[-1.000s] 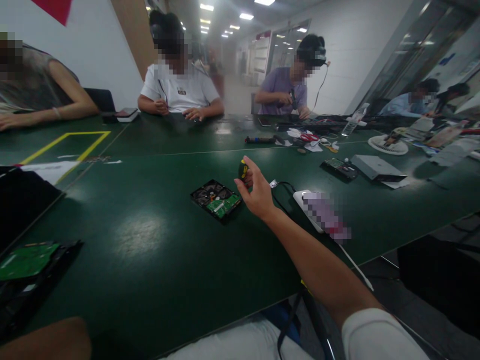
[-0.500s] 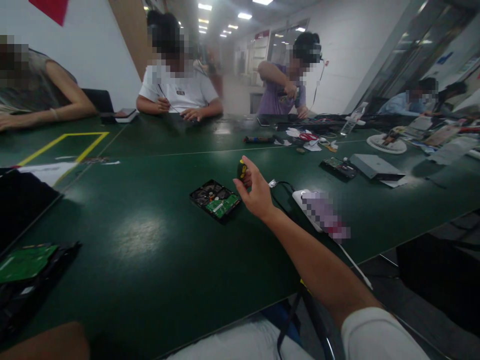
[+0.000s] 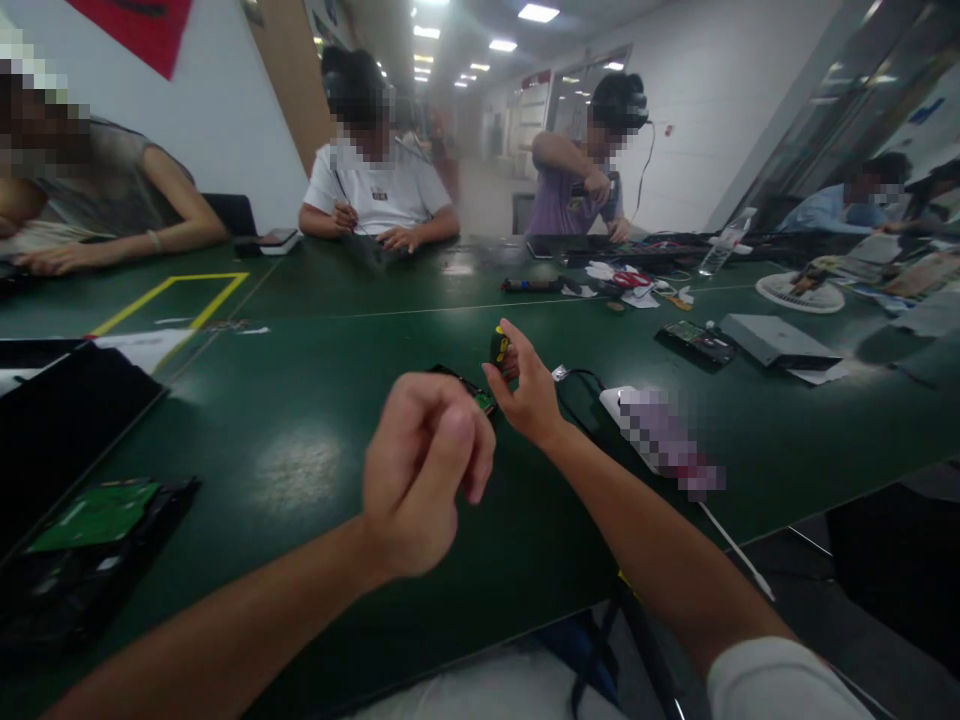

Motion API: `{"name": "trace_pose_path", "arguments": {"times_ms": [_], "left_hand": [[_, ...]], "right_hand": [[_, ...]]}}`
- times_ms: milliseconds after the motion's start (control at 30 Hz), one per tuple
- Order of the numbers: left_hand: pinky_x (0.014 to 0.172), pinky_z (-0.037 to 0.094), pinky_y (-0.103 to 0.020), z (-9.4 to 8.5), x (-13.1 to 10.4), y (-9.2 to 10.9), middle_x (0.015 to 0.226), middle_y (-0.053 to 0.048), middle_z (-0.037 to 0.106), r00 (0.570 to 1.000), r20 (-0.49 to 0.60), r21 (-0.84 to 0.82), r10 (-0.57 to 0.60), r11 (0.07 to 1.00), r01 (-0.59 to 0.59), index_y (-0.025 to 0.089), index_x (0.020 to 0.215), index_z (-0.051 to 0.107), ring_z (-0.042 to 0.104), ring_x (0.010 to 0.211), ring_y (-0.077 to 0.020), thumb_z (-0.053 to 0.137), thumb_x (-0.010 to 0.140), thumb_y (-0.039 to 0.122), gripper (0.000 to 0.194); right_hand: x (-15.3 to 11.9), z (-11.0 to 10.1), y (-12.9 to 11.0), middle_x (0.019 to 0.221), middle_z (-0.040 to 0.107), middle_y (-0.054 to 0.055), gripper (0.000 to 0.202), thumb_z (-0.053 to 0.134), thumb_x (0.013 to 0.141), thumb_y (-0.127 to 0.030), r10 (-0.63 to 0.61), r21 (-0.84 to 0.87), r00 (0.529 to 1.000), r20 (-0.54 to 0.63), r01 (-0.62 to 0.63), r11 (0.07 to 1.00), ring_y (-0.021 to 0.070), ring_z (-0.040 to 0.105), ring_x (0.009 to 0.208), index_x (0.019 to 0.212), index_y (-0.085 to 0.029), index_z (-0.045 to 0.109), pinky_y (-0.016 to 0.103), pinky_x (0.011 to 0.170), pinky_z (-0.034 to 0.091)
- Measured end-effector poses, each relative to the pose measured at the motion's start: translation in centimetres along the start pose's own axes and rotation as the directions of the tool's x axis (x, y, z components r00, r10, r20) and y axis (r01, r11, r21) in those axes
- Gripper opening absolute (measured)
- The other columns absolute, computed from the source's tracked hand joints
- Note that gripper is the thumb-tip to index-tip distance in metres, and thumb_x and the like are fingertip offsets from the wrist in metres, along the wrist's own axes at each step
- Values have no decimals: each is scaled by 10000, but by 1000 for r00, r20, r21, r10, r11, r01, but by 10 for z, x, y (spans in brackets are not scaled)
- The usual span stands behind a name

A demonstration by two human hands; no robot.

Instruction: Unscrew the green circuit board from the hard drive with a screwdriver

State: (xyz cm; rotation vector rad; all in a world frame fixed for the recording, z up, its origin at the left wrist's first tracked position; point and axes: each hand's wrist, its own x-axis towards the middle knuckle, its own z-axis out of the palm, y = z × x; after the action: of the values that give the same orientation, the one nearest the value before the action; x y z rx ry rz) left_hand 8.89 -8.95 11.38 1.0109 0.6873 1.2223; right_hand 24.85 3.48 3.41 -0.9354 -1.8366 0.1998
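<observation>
In front of me my left hand (image 3: pixel 427 475) is raised over the table, its fingers curled in and the thumb pressed against them. Whatever it may hold is hidden. Beyond it, my right hand (image 3: pixel 527 385) grips a screwdriver by its stubby black-and-yellow handle (image 3: pixel 499 345); the shaft does not show. An opened hard drive (image 3: pixel 486 402) with a green circuit board lies on the table beside the right hand, mostly covered by my left hand.
On the dark green table (image 3: pixel 300 560), another green-boarded drive (image 3: pixel 97 520) lies at near left by a black case (image 3: pixel 67 420). A white power bank-like block (image 3: pixel 626 425) with cables lies right, a metal box (image 3: pixel 780 340) farther off. Co-workers sit across.
My left hand has risen from the lower left corner to the middle, now covering most of the hard drive. The right hand still holds the screwdriver. The view has shifted slightly left.
</observation>
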Motion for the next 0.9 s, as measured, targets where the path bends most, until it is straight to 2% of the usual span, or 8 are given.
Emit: {"name": "trace_pose_path", "arguments": {"times_ms": [67,133,300,400,467,600,700,900], "left_hand": [[495,453,-212,-2,3,7,758,31,580,999,32,-101,23,995,-20,235,1031,627,531,539,-93,642,1015,401,167],[421,326,-190,-3,8,11,643,70,466,995,96,-219,6,976,15,226,953,582,397,428,-59,669,988,352,157],[411,295,-191,-2,13,11,605,91,419,979,188,-318,-81,938,138,209,927,554,359,401,-47,702,953,322,188],[413,324,-187,-5,15,7,617,87,464,969,227,-320,-96,933,167,201,925,570,393,411,-44,716,955,424,268],[423,349,-179,-10,18,4,663,63,545,973,215,-265,-80,955,137,189,847,547,461,450,-44,750,930,478,363],[444,420,-179,-24,29,-3,846,-42,750,979,189,-15,-80,996,84,171,786,505,573,482,-56,862,834,423,440],[434,436,-181,-32,36,-7,888,-89,790,977,187,123,-100,989,78,169,832,524,634,487,-89,875,817,422,433],[424,459,-187,-48,50,-9,885,-88,804,992,120,284,-49,959,13,168,903,576,685,508,-123,838,839,462,399]], "right_hand": [[0,0,0,1453,610,93,677,580,1018,-375,-1,1,1000,-15,1,1000,249,715,1024,1627,-366,284,472,929,656],[0,-1,0,1473,600,96,658,558,1024,-359,-10,15,1000,-15,10,1000,242,724,1008,1626,-359,292,473,928,655],[1,1,2,1451,618,104,660,586,1012,-362,-7,30,999,-51,9,999,256,720,1054,1614,-337,317,489,953,643],[1,2,5,1394,642,103,666,623,997,-402,-5,41,998,-60,8,999,254,722,1027,1597,-336,341,483,923,652],[0,3,6,1333,665,95,676,650,982,-416,-9,42,998,-64,12,999,246,722,976,1587,-341,357,481,896,658],[1,3,5,1338,658,102,662,648,976,-392,-16,48,997,-78,19,999,263,722,1010,1579,-350,377,494,880,663],[2,2,3,1414,625,120,651,604,990,-350,-24,92,998,-60,30,995,275,722,1091,1591,-330,357,496,910,658],[4,-1,1,1371,647,104,662,672,964,-411,-22,24,995,-102,25,999,264,714,980,1565,-352,400,482,824,660]]}}
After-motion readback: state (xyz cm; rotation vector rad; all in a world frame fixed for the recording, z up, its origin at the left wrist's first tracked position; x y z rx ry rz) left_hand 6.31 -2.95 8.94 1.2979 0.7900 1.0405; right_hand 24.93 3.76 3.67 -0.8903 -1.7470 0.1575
